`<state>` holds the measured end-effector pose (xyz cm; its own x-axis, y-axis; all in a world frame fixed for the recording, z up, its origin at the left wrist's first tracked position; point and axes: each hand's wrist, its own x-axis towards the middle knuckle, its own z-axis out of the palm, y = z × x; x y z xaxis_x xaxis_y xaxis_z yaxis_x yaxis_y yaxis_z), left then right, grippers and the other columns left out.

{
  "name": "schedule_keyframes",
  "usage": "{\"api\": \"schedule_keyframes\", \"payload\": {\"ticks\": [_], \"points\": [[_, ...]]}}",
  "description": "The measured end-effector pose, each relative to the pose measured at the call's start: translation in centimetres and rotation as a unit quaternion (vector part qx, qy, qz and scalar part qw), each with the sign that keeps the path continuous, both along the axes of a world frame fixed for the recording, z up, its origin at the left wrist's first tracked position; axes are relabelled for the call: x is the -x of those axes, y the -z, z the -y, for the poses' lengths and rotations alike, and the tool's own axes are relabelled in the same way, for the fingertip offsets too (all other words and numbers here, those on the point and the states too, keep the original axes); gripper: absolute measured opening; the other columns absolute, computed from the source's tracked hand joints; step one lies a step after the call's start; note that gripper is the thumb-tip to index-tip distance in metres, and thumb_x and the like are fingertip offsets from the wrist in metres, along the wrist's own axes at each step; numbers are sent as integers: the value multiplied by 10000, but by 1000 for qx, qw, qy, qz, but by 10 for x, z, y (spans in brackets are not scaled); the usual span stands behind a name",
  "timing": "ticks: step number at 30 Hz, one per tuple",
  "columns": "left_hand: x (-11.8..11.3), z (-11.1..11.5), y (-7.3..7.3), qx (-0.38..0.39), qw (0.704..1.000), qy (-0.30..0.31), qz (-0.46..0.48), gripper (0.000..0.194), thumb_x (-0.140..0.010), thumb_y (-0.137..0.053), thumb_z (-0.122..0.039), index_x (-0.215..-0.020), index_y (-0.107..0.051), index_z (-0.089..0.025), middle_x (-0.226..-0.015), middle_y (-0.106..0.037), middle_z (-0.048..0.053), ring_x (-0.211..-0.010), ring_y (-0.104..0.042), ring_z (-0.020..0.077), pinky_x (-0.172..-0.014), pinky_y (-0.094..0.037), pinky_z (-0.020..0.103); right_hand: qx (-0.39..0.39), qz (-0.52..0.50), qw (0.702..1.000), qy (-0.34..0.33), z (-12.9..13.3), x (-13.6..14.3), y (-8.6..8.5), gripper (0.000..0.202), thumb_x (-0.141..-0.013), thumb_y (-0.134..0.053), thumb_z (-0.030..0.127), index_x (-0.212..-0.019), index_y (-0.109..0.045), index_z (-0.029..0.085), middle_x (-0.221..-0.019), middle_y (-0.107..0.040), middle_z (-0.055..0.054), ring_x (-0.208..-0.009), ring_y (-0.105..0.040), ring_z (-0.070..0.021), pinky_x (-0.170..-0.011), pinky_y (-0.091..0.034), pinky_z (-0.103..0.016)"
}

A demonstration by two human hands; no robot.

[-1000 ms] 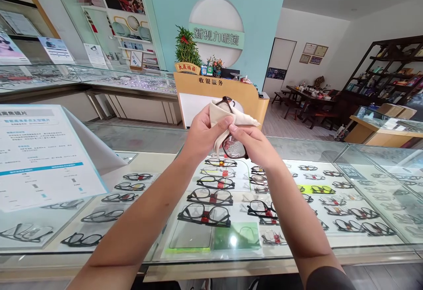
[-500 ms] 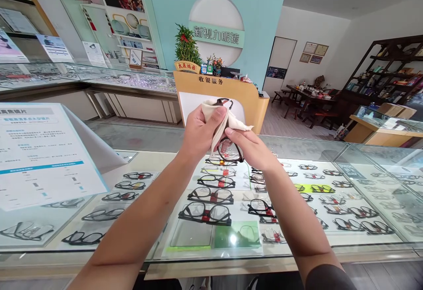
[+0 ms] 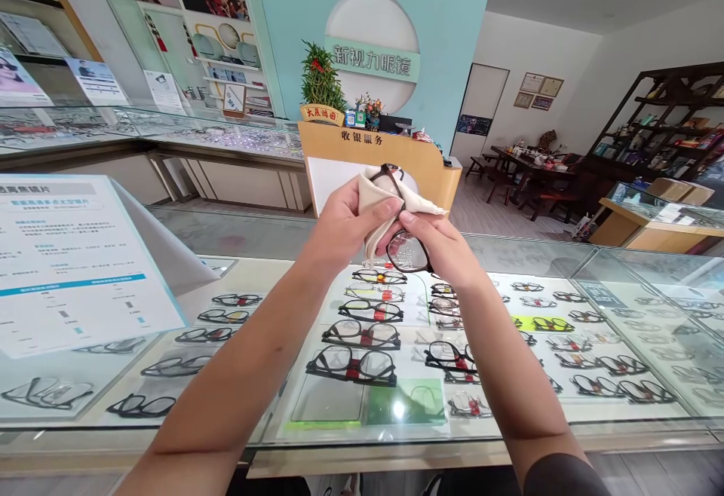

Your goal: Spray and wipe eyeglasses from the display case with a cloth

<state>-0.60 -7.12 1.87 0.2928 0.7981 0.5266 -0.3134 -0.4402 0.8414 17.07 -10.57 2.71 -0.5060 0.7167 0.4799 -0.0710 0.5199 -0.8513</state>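
Note:
Above the glass counter, my two hands meet around a pair of dark-framed eyeglasses (image 3: 408,252) and a cream cleaning cloth (image 3: 374,193). My left hand (image 3: 351,218) is closed on the cloth, its thumb pressing the fabric over part of the frame. My right hand (image 3: 446,246) grips the eyeglasses near the middle, with the thumb close to the left thumb. One round lens hangs below the fingers, bare of cloth and with specks on it. The other end of the frame pokes out above the cloth, and a cloth corner sticks out to the right.
Under the glass top of the display case (image 3: 317,436) lie several rows of eyeglasses. A white printed sign (image 3: 84,255) stands on the counter at left. Beyond are a wooden cashier desk (image 3: 322,145) and a dark tea table (image 3: 529,166).
Both hands have shifted slightly to the right with the eyeglasses and cloth. More of the frame's upper end shows above the cloth, and the lower lens has turned more toward me.

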Motion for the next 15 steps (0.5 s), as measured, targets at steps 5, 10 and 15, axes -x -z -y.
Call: {"api": "schedule_keyframes", "payload": {"ticks": [5, 10, 15], "points": [[-6, 2, 3, -6, 999, -14, 29, 400, -908, -858, -597, -984, -657, -259, -471, -547, -83, -334, -471, 121, -389, -440, 273, 0, 2, 1000, -13, -3, 3, 5, 506, -1102, -547, 602, -822, -731, 223, -919, -778, -48, -910, -709, -208, -891, -578, -349], [-8, -5, 6, 5, 995, -77, 66, 505, -895, -809, -719, -949, -689, -231, -595, -646, -48, -382, -514, 105, -381, -447, 254, 2, 24, 1000, -17, -5, 4, 8, 531, -1100, -540, 625, -854, -746, 202, -926, -771, -49, -867, -671, -179, -895, -565, -324], [1, -12, 3, -10, 997, -57, 42, 550, -837, -860, -724, -856, -704, -197, -686, -702, 7, -565, -642, 137, -507, -529, 250, 27, 5, 1000, -3, -5, -4, 3, 541, -1095, -557, 603, -831, -778, 186, -860, -772, -56, -825, -657, -182, -879, -567, -311]]}}
